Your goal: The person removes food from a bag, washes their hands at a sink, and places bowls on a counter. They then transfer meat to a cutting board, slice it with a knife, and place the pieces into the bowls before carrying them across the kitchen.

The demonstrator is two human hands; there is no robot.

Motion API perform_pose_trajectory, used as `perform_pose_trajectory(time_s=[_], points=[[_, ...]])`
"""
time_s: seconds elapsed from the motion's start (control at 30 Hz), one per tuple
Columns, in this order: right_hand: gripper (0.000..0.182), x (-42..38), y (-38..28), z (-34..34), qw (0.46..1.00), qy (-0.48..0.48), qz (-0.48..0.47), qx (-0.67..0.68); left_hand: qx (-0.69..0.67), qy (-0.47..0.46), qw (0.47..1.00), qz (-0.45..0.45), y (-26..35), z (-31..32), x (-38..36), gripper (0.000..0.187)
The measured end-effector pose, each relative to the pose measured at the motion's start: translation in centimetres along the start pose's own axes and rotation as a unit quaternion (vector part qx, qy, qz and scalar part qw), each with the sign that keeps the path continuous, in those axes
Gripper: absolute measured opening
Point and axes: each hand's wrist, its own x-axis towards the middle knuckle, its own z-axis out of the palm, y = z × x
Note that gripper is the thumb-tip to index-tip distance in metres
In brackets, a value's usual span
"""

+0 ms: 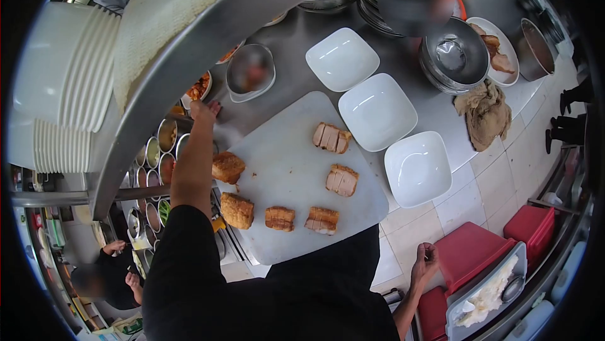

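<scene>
Left hand [205,111] is at the far left of the cutting board [283,180], right beside the red-orange food [198,87]; can't tell if its fingers are apart or gripping anything. Right hand [425,263] hangs off the near side by the red bins [472,254], fingers curled, can't tell if fully closed. Six roast meat pieces [341,181] sit on the board, some sliced, with three white bowls [378,113] just beyond its right edge.

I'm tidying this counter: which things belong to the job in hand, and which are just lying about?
Likely job:
- meat pieces
- white board
- three white bowls
- reddish food by the left hand

Probably just lying about:
- brown cloth
- stacked metal bowls
</scene>
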Motion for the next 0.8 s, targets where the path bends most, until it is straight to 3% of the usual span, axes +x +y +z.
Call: perform_pose_trajectory(time_s=[0.33, 0.57, 0.8], points=[[0.018, -0.2, 0.5, -0.3, 1.000, 0.010, 0.010, -0.013, -0.057, -0.130, 0.990, 0.021, 0.6, -1.5, 4.0, 0.048], [0.018, 0.8, 0.1, -0.3, 1.000, 0.024, -0.005, 0.015, -0.040, -0.091, 0.993, 0.057, 0.4, -1.5, 4.8, 0.042], [0.018, 1.3, -1.8, 0.1, 0.999, 0.015, 0.000, 0.028, -0.082, -0.183, 0.979, 0.044, 0.1, -2.3, 6.5, 0.039]])
